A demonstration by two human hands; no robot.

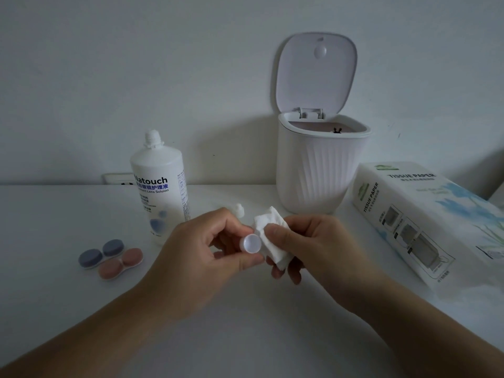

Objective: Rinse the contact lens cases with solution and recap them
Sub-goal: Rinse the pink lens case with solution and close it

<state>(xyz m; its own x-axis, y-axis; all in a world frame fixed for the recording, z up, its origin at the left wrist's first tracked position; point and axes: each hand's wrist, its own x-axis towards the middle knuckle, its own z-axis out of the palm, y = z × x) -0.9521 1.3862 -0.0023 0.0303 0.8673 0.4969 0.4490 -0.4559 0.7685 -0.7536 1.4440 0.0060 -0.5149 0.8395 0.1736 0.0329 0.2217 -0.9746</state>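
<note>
Left hand [201, 249] pinching small white cap [252, 243] above white counter [245, 323]; right hand [313, 244] gripping folded tissue [268, 236] against it. Capped purple case [101, 253] and pink case [120, 263] left, touching, beside uncapped solution bottle [161, 186].

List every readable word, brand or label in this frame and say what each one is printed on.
"atouch": solution bottle, large blue print; the first letter is cut off by the bottle's curve.
"Lens Soluion": same bottle, a small line lower down; the Chinese line between them is legible.
"TISSUE PAPER": tissue pack, top face.
"TISSUE PAPER": same pack, running along its side.
The finer print on both items is too small to read.
</note>
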